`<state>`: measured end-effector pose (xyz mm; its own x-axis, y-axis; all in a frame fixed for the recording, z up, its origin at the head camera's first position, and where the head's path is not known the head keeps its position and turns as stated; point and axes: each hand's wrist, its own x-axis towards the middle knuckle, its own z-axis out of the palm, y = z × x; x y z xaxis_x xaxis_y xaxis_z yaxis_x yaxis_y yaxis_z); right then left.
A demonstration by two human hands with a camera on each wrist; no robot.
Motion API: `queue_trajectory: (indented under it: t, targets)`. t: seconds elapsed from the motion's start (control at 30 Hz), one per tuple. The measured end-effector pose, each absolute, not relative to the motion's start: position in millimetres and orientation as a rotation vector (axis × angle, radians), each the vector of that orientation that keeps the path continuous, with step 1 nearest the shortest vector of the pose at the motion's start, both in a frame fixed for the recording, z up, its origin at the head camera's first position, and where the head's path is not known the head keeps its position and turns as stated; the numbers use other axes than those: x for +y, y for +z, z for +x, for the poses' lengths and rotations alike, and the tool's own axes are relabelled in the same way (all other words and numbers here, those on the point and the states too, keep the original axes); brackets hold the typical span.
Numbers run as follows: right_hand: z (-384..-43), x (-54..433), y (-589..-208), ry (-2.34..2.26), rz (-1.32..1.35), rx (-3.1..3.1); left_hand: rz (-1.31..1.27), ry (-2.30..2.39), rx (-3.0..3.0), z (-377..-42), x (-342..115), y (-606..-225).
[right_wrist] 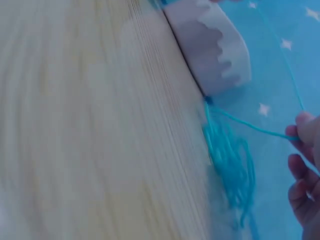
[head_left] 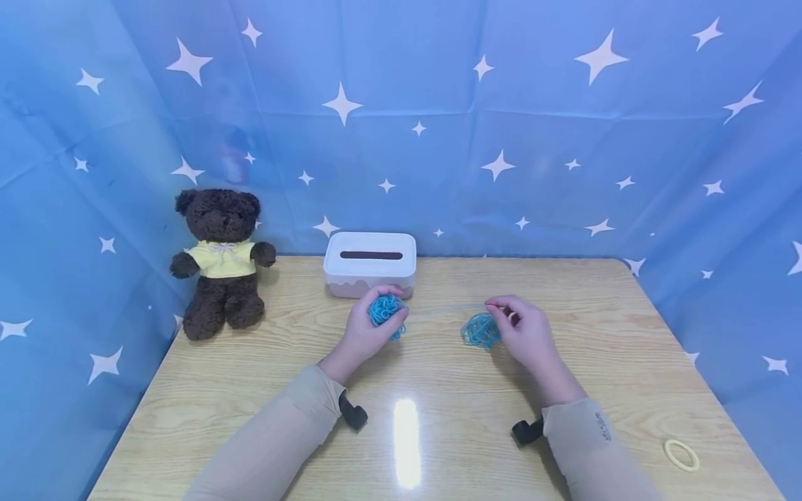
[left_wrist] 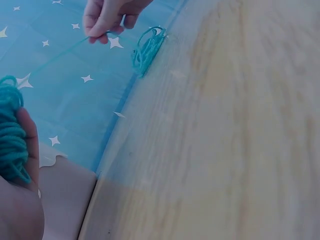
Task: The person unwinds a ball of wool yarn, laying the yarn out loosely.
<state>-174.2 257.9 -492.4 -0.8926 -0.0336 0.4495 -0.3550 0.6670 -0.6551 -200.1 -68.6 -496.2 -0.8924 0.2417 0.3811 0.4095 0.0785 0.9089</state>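
A ball of teal yarn (head_left: 385,309) sits in my left hand (head_left: 365,330), whose fingers and thumb curl round it. In the left wrist view the wound yarn (left_wrist: 11,135) shows its loops against the palm. My right hand (head_left: 525,331) pinches a strand of the same yarn between thumb and fingertips. That strand (left_wrist: 60,56) runs straight across the gap between both hands. Just left of and below the right hand lies a loose teal tangle (head_left: 481,331) on the table; in the right wrist view another length runs from this tangle (right_wrist: 227,160) to the pinching fingers.
Behind my left hand stands a white tissue box (head_left: 371,268) with a slot on top. A brown teddy bear (head_left: 223,264) in a yellow shirt sits at the table's left edge. A pale yellow ring (head_left: 681,455) lies at the front right of the wooden table (head_left: 464,417). A blue star-patterned curtain (head_left: 401,153) surrounds the table.
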Motion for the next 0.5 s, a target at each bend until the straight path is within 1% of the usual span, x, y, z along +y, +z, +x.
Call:
queue_trajectory:
  t: [0.27,0.5]
  targets:
    - [-170.6,292.4,-500.3,1.0,0.175,-2.559,-0.634,-1.934,-2.198,-197.6,-67.5,-496.6]
    - [-169.4,306.3,-498.4,0.918,0.024,-2.641,-0.571,-2.008,-2.195,-200.1,-68.0,-497.9]
